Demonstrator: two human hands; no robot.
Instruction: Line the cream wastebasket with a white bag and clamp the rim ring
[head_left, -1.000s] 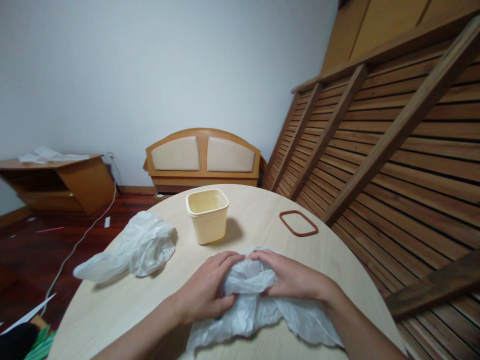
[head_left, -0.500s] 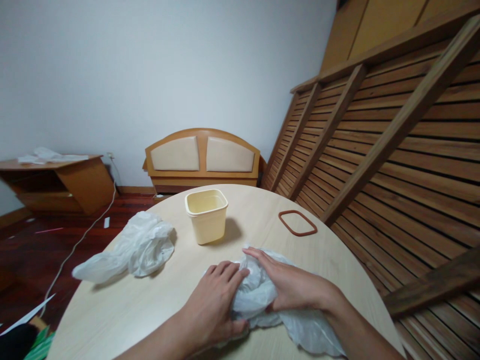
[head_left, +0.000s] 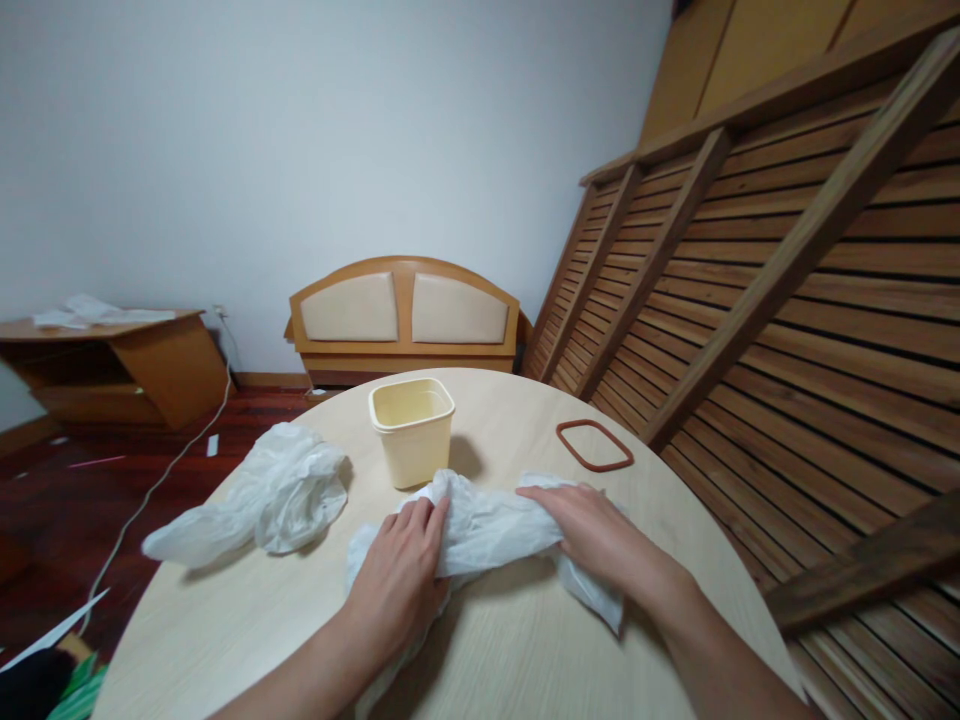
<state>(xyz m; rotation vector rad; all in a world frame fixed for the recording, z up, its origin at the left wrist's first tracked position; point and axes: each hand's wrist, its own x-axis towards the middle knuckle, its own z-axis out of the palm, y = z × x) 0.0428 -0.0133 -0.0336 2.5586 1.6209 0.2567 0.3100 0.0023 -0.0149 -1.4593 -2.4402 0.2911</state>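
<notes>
On near part of round table (head_left: 525, 650), my left hand (head_left: 401, 565) gripped one side of crumpled white plastic bag (head_left: 487, 525), my right hand (head_left: 592, 525) pinched other side. Bag lay bunched between both, just near side of yellow container (head_left: 416, 445). Brown ring (head_left: 595, 446) sat farther right, second bag (head_left: 281, 490) left.

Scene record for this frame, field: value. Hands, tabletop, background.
left hand: gripping one end of held bag
right hand: gripping its other end
held bag: white, crumpled, stretched between hands
tub: yellow, upright, open; contact with held bag unclear
ring: brown, flat, right of tub
loose bag: white, crumpled, left of tub
surface: round table
background: headboard, slatted panel
</notes>
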